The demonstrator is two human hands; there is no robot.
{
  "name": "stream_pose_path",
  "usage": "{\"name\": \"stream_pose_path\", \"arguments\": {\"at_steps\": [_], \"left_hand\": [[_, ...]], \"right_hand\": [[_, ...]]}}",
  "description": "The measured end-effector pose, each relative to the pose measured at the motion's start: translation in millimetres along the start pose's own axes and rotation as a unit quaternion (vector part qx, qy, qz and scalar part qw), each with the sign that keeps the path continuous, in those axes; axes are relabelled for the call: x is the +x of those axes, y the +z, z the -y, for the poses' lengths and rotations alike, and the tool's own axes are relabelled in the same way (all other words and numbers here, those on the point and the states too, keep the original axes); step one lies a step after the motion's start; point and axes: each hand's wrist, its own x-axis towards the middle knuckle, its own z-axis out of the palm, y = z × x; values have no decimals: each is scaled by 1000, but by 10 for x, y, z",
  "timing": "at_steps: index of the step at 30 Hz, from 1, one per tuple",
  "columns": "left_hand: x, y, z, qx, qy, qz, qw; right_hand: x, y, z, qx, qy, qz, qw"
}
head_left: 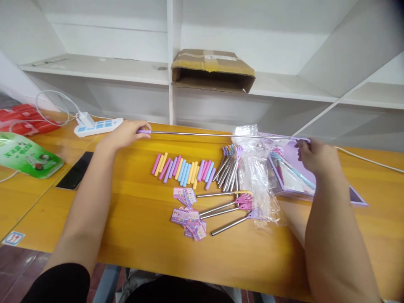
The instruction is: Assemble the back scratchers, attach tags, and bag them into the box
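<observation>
A thin telescopic rod (221, 135) is held level above the surface (135, 235), near its far edge. Its purple grip end is pinched in the closed left hand (126, 134), and its head end is gripped by the closed right hand (317, 159). Coloured sleeves (183, 167) and a bundle of short rods (229, 168) lie just beneath, beside crinkled plastic bags (257, 176). At this length the slender rod could probably be bent by uneven pulling. If either end were dropped, the sleeves could be scattered.

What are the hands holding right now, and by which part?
One extended telescopic metal rod, stretched between both hands: left hand pinches its purple grip end, right hand grips the opposite end.
</observation>
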Motion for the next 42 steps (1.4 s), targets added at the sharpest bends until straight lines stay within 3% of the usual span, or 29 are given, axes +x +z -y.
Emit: {"name": "stream_pose_path", "arguments": {"at_steps": [5,10,17,21,25,30,33,37,39,42], "left_hand": [[9,-5,6,37,48,-28,998],[14,-5,-67,46,66,-12,997],[111,222,-452,64,114,47,990],[128,309,-613,90,111,40,989],[111,267,-663,77,120,23,989],[66,145,-744,52,138,67,987],[31,54,-775,54,130,62,988],[11,53,-895,29,147,81,985],[6,165,-1069,31,160,83,983],[-33,430,-1445,43,158,31,986]], "right_hand": [[46,60,-50,-22,10,21,999],[39,66,-14,-24,-14,25,999],[-31,175,214,-4,-66,37,997],[-51,204,266,6,-71,41,997],[-91,113,184,46,-57,44,996],[-154,28,124,103,-31,24,994],[-176,-13,156,119,-30,2,992],[-231,-9,361,129,-79,-3,989],[-338,83,592,128,-120,-1,985],[-661,322,1085,127,-188,5,974]]}}
